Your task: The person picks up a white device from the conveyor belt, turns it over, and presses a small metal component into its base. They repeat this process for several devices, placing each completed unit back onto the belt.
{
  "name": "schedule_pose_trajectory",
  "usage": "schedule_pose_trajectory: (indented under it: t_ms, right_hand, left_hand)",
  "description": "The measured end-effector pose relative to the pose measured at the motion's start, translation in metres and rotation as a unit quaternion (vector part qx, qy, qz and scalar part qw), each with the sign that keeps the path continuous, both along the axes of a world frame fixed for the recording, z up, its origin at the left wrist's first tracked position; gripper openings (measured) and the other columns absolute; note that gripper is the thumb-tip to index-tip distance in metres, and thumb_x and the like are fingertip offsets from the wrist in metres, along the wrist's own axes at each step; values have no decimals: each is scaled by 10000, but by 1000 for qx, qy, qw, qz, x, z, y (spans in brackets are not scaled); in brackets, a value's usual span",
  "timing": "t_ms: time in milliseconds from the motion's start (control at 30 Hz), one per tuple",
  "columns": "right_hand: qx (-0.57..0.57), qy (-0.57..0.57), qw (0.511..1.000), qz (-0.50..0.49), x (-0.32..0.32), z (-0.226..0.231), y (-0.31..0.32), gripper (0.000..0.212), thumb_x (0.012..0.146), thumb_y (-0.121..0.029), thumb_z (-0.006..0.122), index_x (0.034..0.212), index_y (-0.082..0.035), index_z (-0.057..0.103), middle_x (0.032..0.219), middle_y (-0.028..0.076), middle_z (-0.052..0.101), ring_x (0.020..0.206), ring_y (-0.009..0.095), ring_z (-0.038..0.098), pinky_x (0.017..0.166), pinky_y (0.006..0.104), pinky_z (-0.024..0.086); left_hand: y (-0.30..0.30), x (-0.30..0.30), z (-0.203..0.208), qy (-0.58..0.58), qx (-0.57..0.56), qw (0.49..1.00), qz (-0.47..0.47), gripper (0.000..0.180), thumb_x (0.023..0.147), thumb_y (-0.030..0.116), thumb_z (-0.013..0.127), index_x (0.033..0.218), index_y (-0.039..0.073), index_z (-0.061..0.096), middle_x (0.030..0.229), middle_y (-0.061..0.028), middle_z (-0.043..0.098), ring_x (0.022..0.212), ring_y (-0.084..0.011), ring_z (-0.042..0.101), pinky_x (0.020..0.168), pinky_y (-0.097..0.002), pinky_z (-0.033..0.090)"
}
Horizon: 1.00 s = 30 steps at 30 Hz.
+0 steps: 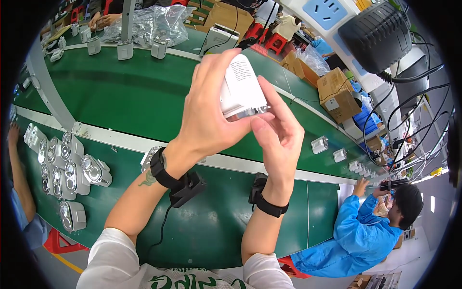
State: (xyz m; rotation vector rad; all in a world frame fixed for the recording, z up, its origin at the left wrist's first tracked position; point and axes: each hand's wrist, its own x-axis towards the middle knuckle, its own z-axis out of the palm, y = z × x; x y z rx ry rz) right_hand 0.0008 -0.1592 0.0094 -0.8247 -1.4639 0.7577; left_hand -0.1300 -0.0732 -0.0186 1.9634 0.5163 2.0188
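Note:
Raised over the green conveyor belt [120, 91], a white box-shaped device [242, 86] with a shiny silver end sits between my two hands. My left hand [207, 106] wraps round its left side, the fingers reaching up its edge. On the other side, my right hand [281, 115] grips it near the silver rim, thumb and fingers closed against it. Small printed lines cover the face turned up to me. Black straps with small dark modules are on both wrists. Behind my left wrist, another silver-and-white device [150, 156] is partly hidden.
Several white devices with round lenses [65, 166] cluster on the bench at left. More devices [125, 50] line the belt's far side, near clear plastic bags [163, 24]. A power strip [327, 14] with a black adapter [375, 36] hangs at upper right. A person in blue [361, 231] sits at right.

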Motion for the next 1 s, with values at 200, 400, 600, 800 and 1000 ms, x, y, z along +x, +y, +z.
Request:
schedule_pose_trajectory:
  t_ms: [200, 400, 600, 800, 1000]
  right_hand:
    - [-13, 50, 999, -6, -13, 7, -7, 619, 892, 15, 647, 1457, 89, 406, 1272, 127, 601, 972, 76, 586, 820, 217, 490]
    - [-22, 75, 997, -9, -21, 8, -9, 592, 892, 24, 619, 1449, 82, 427, 1270, 113, 609, 916, 59, 558, 808, 214, 484]
    - [-19, 57, 997, -46, -30, 9, -11, 569, 895, 46, 589, 1445, 68, 444, 1228, 84, 621, 884, 51, 541, 805, 215, 479]
    - [-55, 41, 996, -57, -23, 12, -10, 581, 901, 56, 580, 1460, 62, 424, 1147, 45, 634, 854, 47, 541, 799, 221, 481]
    - [-88, -1, 993, -78, -15, 20, -20, 610, 888, -6, 664, 1441, 64, 417, 1051, 61, 655, 854, 83, 582, 814, 250, 491]
  left_hand:
    - [-8, -9, 11, 28, 53, 997, 53, 847, 603, 262, 846, 1334, 14, 500, 1190, -158, 566, 1012, -363, 558, 795, -392, 525]
    - [-13, -13, 15, 46, 61, 992, 105, 809, 573, 254, 795, 1299, 1, 544, 1126, -174, 595, 962, -348, 571, 789, -395, 521]
    - [-12, -18, 16, 54, 76, 987, 132, 810, 587, 309, 824, 1295, 32, 545, 1104, -113, 575, 947, -328, 559, 645, -389, 535]
    - [-13, -13, 21, 61, 52, 988, 135, 786, 562, 230, 805, 1269, -6, 555, 1051, -146, 592, 923, -344, 572, 730, -400, 516]
    - [-28, 11, 17, 77, -50, 993, 68, 837, 621, 259, 832, 1330, 1, 469, 1194, -171, 524, 1094, -387, 514, 811, -440, 519]
